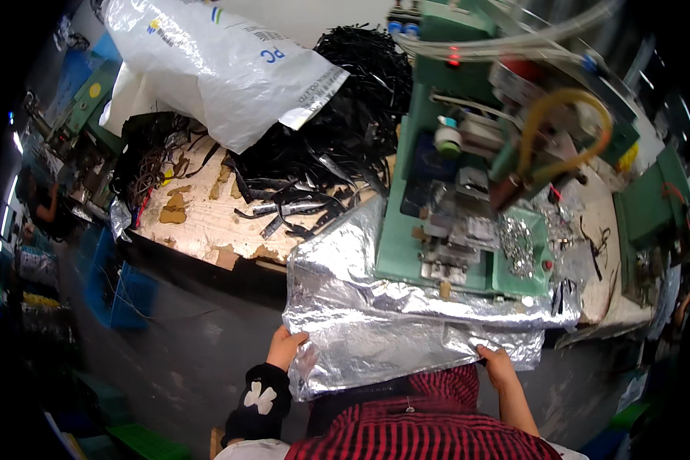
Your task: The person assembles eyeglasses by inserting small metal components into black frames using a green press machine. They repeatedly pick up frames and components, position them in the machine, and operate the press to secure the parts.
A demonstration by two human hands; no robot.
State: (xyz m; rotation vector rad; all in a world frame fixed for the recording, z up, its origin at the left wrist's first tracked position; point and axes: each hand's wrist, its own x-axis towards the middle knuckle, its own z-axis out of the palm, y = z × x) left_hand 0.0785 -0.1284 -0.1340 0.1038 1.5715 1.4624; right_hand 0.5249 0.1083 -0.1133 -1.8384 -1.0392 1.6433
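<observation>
A silver foil sheet (376, 349) hangs off the front of the workbench and reaches back over my lap. My left hand (285, 349) pinches its left edge, thumb on top. On the other side my right hand (498, 364) grips the sheet near its right end, the fingers partly hidden beneath. Above the sheet stands a green bench machine (397, 230) with metal fixtures, and silver foil lies under its front edge. A green tray (540, 268) of small shiny metal parts sits at the machine's right front.
A large white plastic sack (222, 69) lies on a heap of black strips (360, 130) at the back left. The worn wooden tabletop (207, 222) carries loose strips. Blue crates (115, 284) stand on the floor at left. Another green machine (652, 222) is at right.
</observation>
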